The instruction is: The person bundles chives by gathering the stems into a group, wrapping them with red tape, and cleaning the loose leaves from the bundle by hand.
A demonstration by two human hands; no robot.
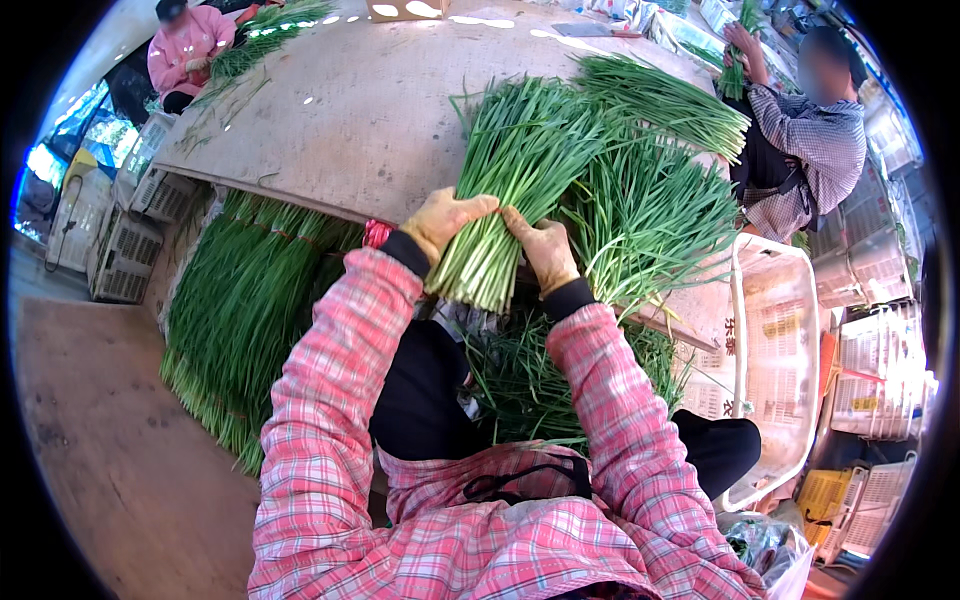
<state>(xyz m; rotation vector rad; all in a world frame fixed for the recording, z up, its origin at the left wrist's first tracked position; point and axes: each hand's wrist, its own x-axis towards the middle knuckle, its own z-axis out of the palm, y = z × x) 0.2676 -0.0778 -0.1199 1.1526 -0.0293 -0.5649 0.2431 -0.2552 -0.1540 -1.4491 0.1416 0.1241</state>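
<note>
A thick bunch of garlic chives (525, 150) is between my hands at the table's near edge, its pale cut ends toward me and its green leaves pointing away. My left hand (445, 222), in a yellowish glove, is closed round the left side of the stalks. On the right side, my gloved right hand (542, 248) grips the same bunch, thumb on top. Both thumbs nearly meet over the stems. A loose heap of chives (655, 210) lies just right of my right hand. Something small and red (377, 233) is beside my left wrist.
More chives (670, 105) lie farther back on the table (330, 120). Tied bundles (245, 310) are stacked below its left edge, and loose greens (520, 375) are by my legs. A white plastic basket (775, 350) stands at right. Two people sit at the table's far corners, handling greens.
</note>
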